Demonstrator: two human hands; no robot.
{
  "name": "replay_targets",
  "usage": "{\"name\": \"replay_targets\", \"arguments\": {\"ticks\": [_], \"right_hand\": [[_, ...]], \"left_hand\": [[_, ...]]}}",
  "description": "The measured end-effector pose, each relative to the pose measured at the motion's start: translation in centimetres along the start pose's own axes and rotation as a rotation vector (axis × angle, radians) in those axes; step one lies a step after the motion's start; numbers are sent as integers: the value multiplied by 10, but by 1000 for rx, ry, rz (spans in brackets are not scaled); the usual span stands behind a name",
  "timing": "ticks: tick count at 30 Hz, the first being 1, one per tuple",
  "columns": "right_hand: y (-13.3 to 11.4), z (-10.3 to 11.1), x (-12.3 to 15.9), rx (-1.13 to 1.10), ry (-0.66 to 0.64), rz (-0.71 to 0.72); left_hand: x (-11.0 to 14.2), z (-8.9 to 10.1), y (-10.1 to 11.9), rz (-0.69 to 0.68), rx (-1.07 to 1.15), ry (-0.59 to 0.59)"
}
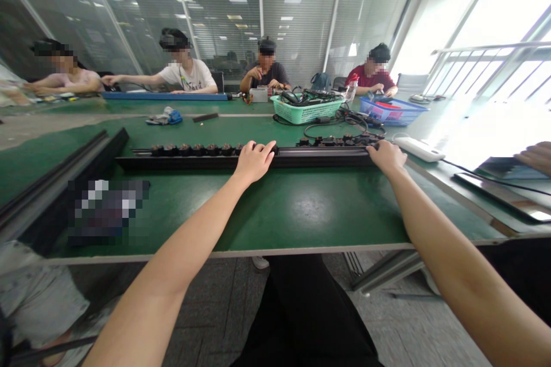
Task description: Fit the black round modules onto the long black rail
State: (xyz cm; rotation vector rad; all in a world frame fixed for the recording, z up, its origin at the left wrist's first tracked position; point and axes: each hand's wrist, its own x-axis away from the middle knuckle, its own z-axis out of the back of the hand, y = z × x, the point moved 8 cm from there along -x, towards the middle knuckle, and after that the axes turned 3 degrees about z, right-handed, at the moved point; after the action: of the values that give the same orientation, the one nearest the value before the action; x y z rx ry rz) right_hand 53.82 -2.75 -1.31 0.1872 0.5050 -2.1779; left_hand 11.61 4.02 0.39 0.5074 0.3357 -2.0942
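A long black power strip [189, 159] with a row of round sockets lies across the green table [279, 212], reaching from left of centre to the right. My left hand [253, 159] grips its middle, fingers curled over the top edge. My right hand [386, 156] is closed on its right end. Both arms stretch far forward from the table's near edge.
Long black rails [55, 180] lie at the left. A white power strip [419, 149] and dark flat items [508, 183] sit at the right. Behind are a green basket [306, 109] of cables, a blue basket [391, 112] and several seated people. Another person's hand [536, 156] shows at the right edge.
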Motion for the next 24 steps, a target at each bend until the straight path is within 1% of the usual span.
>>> {"name": "replay_targets", "arguments": {"ticks": [4, 8, 13, 19, 24], "right_hand": [[4, -3, -3, 7, 0, 8], [13, -6, -7, -44, 4, 44], [29, -9, -10, -109, 8, -37], [22, -7, -8, -115, -3, 18], [21, -5, -8, -113, 10, 24]], "left_hand": [[0, 0, 0, 4, 2, -7], [0, 0, 0, 5, 6, -7], [0, 0, 0, 1, -3, -9], [0, 1, 1, 6, -6, -19], [0, 0, 0, 5, 6, -4]]}}
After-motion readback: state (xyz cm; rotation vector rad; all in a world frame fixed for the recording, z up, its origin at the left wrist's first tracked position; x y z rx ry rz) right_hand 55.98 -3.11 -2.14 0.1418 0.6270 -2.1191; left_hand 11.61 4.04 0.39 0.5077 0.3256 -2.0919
